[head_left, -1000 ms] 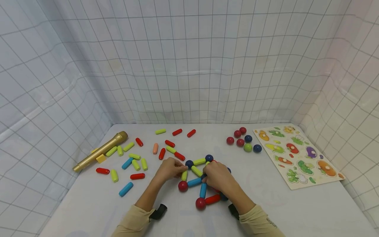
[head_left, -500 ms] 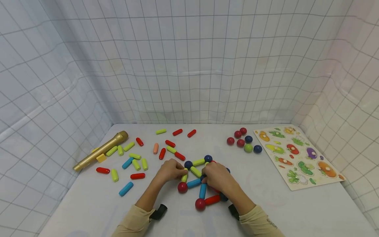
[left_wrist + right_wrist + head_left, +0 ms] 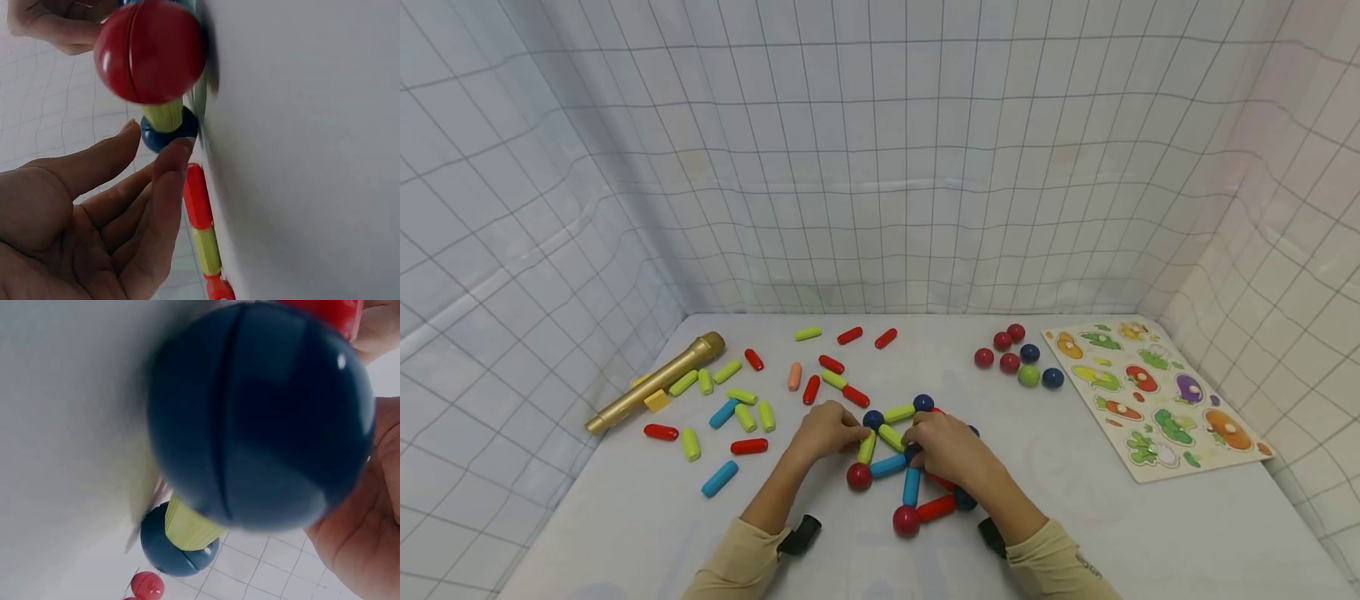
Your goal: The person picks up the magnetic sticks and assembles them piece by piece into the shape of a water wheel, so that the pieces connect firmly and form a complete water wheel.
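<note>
My left hand [image 3: 829, 429] pinches with thumb and forefinger around a dark blue ball [image 3: 873, 419], where a yellow-green rod [image 3: 866, 448] joins it. That rod runs to a red ball [image 3: 859, 477], large in the left wrist view. My right hand [image 3: 951, 446] curls its fingers over another dark blue ball [image 3: 913, 456] in the middle of the ball-and-rod toy frame. Blue rods [image 3: 889, 466] branch from this ball. Nearer me are a second red ball [image 3: 906, 521] and a red rod [image 3: 936, 508]. My right hand hides part of the frame; a blue ball [image 3: 262, 419] fills its wrist view.
Loose red, yellow-green and blue rods [image 3: 719, 479] lie scattered to the left. A gold toy microphone [image 3: 655, 385] lies beyond them. Several loose balls [image 3: 1028, 375] sit at the back right, beside a vegetable puzzle board [image 3: 1112, 425]. Gridded white sheeting [image 3: 910, 208] encloses the table.
The left part of the joined frame has shifted slightly left and toward me. Both hands keep to nearly the same places, the right moving slightly left.
</note>
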A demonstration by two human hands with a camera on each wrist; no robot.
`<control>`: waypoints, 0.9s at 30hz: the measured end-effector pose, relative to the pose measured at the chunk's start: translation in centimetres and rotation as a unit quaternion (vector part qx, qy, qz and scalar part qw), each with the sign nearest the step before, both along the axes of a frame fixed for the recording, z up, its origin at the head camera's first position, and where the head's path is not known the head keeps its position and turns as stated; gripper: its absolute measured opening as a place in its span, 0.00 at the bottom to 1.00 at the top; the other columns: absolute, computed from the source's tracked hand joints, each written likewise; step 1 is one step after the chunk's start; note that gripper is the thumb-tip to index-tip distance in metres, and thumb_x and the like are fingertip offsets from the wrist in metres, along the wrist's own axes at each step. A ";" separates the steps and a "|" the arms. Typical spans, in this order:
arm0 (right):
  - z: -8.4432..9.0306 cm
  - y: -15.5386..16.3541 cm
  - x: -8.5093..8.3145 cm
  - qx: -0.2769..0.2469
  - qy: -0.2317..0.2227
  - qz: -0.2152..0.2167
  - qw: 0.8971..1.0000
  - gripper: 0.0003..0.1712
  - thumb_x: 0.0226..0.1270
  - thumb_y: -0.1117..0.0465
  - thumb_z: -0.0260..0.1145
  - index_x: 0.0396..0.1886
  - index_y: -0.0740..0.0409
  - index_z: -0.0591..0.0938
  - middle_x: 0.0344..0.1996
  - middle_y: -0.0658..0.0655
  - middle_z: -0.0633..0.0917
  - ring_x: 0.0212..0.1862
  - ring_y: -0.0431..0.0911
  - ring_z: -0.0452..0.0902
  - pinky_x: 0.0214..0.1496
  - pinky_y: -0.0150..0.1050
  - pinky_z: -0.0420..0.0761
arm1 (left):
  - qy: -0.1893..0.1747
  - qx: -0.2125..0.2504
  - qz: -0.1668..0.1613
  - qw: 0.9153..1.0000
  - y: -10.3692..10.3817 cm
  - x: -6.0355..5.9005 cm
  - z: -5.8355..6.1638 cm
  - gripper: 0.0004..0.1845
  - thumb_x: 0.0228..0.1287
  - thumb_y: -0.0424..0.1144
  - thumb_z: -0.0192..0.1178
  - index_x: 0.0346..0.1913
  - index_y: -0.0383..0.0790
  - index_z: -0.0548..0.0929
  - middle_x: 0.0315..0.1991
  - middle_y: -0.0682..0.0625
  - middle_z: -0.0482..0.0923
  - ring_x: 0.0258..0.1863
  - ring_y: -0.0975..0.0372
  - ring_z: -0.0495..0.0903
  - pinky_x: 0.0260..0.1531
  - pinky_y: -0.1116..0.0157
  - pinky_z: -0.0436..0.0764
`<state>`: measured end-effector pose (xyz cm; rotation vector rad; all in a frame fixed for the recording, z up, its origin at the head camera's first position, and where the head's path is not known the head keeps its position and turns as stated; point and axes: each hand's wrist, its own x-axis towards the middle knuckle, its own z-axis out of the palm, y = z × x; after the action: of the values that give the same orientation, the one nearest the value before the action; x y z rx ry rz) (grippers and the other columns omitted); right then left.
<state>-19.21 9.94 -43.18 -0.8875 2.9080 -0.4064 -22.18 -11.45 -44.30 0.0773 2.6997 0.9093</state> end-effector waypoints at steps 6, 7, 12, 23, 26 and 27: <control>0.0 0.2 0.1 -0.013 -0.037 0.009 0.999 0.16 0.55 0.68 0.73 0.45 0.53 0.88 0.39 0.50 0.85 0.43 0.42 0.78 0.48 0.37 0.84 | 0.026 -0.130 0.003 0.991 -3.6 -0.1 1.7 0.08 0.63 0.40 0.65 0.40 0.38 0.86 0.28 0.49 0.80 0.28 0.59 0.74 0.27 0.66 0.75; -0.1 0.2 0.0 -0.012 -0.040 0.010 0.999 0.16 0.55 0.69 0.73 0.45 0.52 0.88 0.39 0.49 0.85 0.43 0.42 0.78 0.48 0.37 0.84 | 0.028 -0.156 0.006 0.987 -4.4 -0.1 2.1 0.07 0.62 0.38 0.65 0.39 0.37 0.84 0.29 0.48 0.79 0.29 0.58 0.74 0.28 0.65 0.75; 0.0 0.1 0.0 -0.008 -0.043 0.008 0.999 0.15 0.56 0.68 0.72 0.44 0.52 0.89 0.38 0.49 0.86 0.42 0.42 0.78 0.49 0.37 0.84 | 0.006 -0.228 0.010 0.974 -8.1 0.3 3.2 0.08 0.54 0.28 0.64 0.38 0.36 0.82 0.33 0.44 0.81 0.30 0.55 0.75 0.28 0.60 0.75; -0.2 -0.1 0.0 0.002 -0.013 -0.001 1.000 0.14 0.55 0.68 0.73 0.42 0.52 0.90 0.35 0.48 0.89 0.40 0.42 0.80 0.46 0.37 0.84 | -0.010 -0.213 0.022 0.977 -9.1 -0.2 2.6 0.08 0.54 0.29 0.64 0.38 0.39 0.82 0.32 0.46 0.79 0.30 0.54 0.74 0.29 0.59 0.73; -0.2 0.0 0.0 0.007 0.005 -0.008 1.000 0.13 0.55 0.68 0.72 0.41 0.51 0.90 0.35 0.49 0.89 0.40 0.43 0.81 0.44 0.38 0.84 | -0.006 -0.204 0.027 0.979 -9.0 -0.2 2.4 0.06 0.56 0.30 0.63 0.38 0.38 0.81 0.31 0.45 0.79 0.30 0.54 0.74 0.28 0.60 0.72; -0.2 0.0 0.0 0.010 0.011 -0.011 1.000 0.13 0.55 0.68 0.73 0.40 0.51 0.90 0.36 0.49 0.89 0.40 0.43 0.81 0.43 0.39 0.85 | -0.006 -0.201 0.027 0.979 -9.1 -0.2 2.5 0.08 0.56 0.31 0.63 0.39 0.38 0.81 0.32 0.45 0.79 0.30 0.54 0.74 0.29 0.59 0.73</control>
<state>-19.22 9.96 -43.38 -0.8641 2.9391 -0.3719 -22.39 -20.51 -41.84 -0.0873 2.8276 0.3601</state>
